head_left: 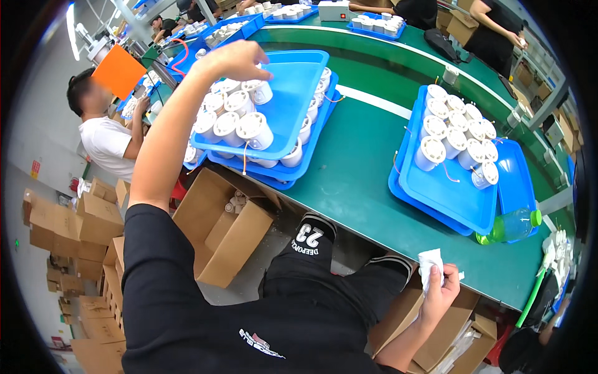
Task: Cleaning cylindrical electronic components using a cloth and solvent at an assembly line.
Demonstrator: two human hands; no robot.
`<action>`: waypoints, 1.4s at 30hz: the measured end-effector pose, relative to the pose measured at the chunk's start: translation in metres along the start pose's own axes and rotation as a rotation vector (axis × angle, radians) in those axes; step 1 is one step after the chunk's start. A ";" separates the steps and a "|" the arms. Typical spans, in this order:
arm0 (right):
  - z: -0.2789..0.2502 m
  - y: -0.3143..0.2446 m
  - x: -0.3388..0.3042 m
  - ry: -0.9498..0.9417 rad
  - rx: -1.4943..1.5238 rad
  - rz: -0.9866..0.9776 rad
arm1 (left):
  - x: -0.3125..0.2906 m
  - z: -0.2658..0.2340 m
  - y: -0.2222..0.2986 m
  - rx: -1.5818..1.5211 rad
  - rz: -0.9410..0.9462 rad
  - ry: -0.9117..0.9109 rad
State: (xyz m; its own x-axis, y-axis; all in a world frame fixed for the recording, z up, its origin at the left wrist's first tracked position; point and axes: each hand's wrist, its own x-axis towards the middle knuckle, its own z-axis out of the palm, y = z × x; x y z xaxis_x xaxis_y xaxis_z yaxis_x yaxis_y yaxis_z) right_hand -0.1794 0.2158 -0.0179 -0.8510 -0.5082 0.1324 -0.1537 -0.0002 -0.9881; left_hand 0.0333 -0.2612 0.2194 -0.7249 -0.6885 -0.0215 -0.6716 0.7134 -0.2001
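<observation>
My left hand [240, 59] reaches over the stacked blue tray [293, 81] at the left of the bench. Its fingers are curved and apart, and nothing shows between them. Just below it stand white cylindrical parts [254, 129], packed together on the tray, some with thin orange wires hanging out. Low at the bench's front edge, my right hand [441, 293] grips a crumpled white tissue [431, 265] between thumb and fingers. Further right, a second blue tray [445, 193] lies on other trays and carries several more white cylinders [433, 128].
A green-capped bottle [512, 225] lies by the right trays on the green bench [349, 187]. Open cardboard boxes [233, 240] stand under the front edge. At the left a person in a white shirt [106, 134] works. A green conveyor [386, 62] runs behind the trays.
</observation>
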 end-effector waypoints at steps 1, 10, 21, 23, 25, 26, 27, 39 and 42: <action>0.007 -0.001 0.001 -0.033 0.041 0.012 | 0.003 0.015 -0.012 -0.008 -0.017 -0.009; 0.046 -0.008 -0.010 -0.047 0.144 0.063 | 0.019 0.040 -0.031 -0.112 -0.064 -0.142; 0.042 -0.045 0.015 0.095 0.192 -0.064 | 0.014 0.029 -0.028 -0.286 0.056 0.146; 0.004 -0.079 0.019 0.104 -0.303 -0.430 | 0.011 0.017 -0.020 -0.390 0.098 0.241; -0.034 -0.128 0.015 0.039 -0.687 -0.732 | 0.002 0.008 -0.018 -0.394 0.154 0.387; -0.058 -0.142 0.012 -0.010 -0.512 -0.811 | -0.006 0.002 -0.012 -0.418 0.154 0.437; -0.124 -0.104 0.003 0.084 -0.145 -0.737 | -0.015 -0.001 -0.011 -0.456 0.214 0.546; -0.100 -0.073 -0.024 0.320 -0.258 -0.397 | -0.111 0.028 0.191 -1.241 0.635 0.447; -0.037 -0.114 -0.007 0.323 -0.203 -0.686 | -0.115 0.064 0.235 -1.456 0.628 0.197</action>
State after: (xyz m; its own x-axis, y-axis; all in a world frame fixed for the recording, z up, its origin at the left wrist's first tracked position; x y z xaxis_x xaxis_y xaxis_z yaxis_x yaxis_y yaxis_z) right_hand -0.1739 0.2511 0.0966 -0.6317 -0.1763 0.7549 -0.7601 -0.0502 -0.6478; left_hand -0.0314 -0.0227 0.1120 -0.8601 -0.3064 0.4078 0.2444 0.4542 0.8567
